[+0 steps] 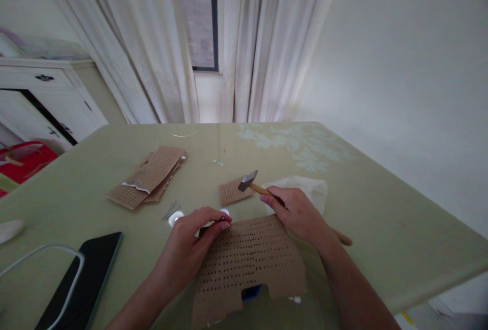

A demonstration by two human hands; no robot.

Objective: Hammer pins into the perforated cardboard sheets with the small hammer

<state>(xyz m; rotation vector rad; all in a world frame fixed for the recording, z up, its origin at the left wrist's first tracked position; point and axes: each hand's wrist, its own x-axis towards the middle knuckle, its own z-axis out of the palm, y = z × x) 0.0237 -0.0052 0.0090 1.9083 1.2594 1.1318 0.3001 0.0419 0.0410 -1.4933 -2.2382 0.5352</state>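
At the near side of the table [362,208], both hands were held over a hole-punched cardboard sheet [255,251], which was set roughly mid-table, w/ its notched edge turned toward the person. The L hand [202,231] was brought in from the lower L, forearm slanted up and inward, knuckles up, at the sheet's far L corner. Its thumb & index finger were pinched tog. on a small dark item [222,218], too small to be made out; the other fingers were curled under & mostly hidden.

The R hand [299,213] was held near the sheet's far R corner, w/ its forearm angled in from the lower R. Its fingers were closed round the handle of a hammer [247,181], fairly close to the head; the handle's end was seen past the wrist. The hammer's head was pointed up-L, in line w/ a small cardboard piece [229,196] beyond; its height above the table couldn't be told.

Some nails [168,210] were seen just L of the L hand, nr a cardboard stack [152,175].
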